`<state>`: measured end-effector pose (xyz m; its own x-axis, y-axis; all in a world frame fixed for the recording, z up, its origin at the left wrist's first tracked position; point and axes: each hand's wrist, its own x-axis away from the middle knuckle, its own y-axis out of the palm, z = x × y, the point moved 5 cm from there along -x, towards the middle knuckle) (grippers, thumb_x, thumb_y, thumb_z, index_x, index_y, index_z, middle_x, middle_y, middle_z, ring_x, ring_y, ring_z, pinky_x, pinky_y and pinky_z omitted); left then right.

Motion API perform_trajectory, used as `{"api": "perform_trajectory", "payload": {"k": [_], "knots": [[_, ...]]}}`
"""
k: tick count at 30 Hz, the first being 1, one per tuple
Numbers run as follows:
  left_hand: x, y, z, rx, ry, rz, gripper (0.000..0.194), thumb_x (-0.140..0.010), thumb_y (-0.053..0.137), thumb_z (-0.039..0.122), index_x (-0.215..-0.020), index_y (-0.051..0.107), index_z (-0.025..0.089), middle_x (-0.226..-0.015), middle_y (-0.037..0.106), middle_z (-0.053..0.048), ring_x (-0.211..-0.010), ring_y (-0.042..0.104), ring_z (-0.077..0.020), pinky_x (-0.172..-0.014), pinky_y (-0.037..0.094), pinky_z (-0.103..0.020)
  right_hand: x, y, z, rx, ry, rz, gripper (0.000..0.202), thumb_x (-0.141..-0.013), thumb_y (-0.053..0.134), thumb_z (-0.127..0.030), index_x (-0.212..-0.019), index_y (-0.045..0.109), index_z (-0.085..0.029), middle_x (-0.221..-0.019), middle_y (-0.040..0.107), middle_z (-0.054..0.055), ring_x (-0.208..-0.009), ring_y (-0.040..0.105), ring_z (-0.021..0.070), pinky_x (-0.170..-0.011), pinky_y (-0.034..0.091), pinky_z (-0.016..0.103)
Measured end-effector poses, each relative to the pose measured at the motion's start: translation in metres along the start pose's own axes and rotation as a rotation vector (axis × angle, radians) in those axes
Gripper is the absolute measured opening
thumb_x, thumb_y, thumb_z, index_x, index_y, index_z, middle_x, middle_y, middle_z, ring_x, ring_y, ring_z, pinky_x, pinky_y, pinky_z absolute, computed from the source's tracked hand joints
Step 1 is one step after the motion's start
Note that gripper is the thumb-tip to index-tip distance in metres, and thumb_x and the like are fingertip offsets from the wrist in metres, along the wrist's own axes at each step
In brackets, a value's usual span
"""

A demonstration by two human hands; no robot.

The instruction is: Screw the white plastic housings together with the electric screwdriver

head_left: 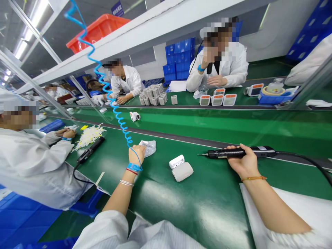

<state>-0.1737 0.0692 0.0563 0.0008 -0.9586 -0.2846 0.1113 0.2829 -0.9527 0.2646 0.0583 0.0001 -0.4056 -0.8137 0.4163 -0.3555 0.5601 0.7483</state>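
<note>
My left hand [137, 154] is at the near left edge of a small clear plastic bag [150, 148] of tiny metal-looking bits. Its fingers are curled together against the bag, and their tips are hidden. A black electric screwdriver [220, 153] lies across my right hand [243, 162], palm up, with the thumb closed over it. The thin bit points left, and a black cable runs off right. Between my hands a small white plastic casing [176, 161] sits on the green bench, just behind a light grey fabric-covered block [183, 172].
A coiled blue cord [120, 121] hangs down to my left wrist. Left, a co-worker [33, 155] sits by a pile of white and yellow strips [90, 136] and another electric screwdriver [90, 150]. Beyond the green belt [207, 122], people work near grey blocks [153, 94] and orange-topped devices [217, 99].
</note>
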Motion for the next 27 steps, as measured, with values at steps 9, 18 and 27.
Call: {"api": "perform_trajectory", "payload": {"k": [9,18,27], "knots": [[-0.001,-0.004,0.016,0.218,0.043,0.051,0.022,-0.084,0.047,0.022,-0.087,0.068,0.019,-0.091,0.068,-0.010,-0.094,0.055,-0.0248,-0.087,0.036,-0.036,0.003,0.003,0.000,-0.015,-0.008,-0.022,0.010,-0.075,0.048,-0.014,-0.068,0.041,-0.018,-0.063,0.046,-0.002,-0.058,0.052,0.0101,-0.061,0.052,0.025],[-0.028,0.047,0.152,0.660,0.416,-0.166,0.011,-0.078,0.060,0.025,-0.070,0.066,0.021,-0.073,0.067,-0.002,-0.068,0.058,-0.0146,-0.066,0.042,-0.024,0.010,0.005,0.002,-0.052,-0.022,-0.066,0.007,-0.071,0.048,-0.015,-0.066,0.043,-0.017,-0.064,0.049,-0.001,-0.061,0.053,0.0103,-0.069,0.053,0.028],[-0.013,0.074,0.210,0.625,0.717,-0.215,0.025,-0.074,0.067,0.039,-0.061,0.056,0.020,-0.058,0.055,0.000,-0.060,0.049,-0.0145,-0.068,0.036,-0.026,0.012,0.003,0.004,-0.123,-0.017,-0.074,0.011,-0.068,0.054,-0.021,-0.067,0.044,-0.019,-0.060,0.047,-0.003,-0.058,0.052,0.0100,-0.070,0.054,0.031]]}}
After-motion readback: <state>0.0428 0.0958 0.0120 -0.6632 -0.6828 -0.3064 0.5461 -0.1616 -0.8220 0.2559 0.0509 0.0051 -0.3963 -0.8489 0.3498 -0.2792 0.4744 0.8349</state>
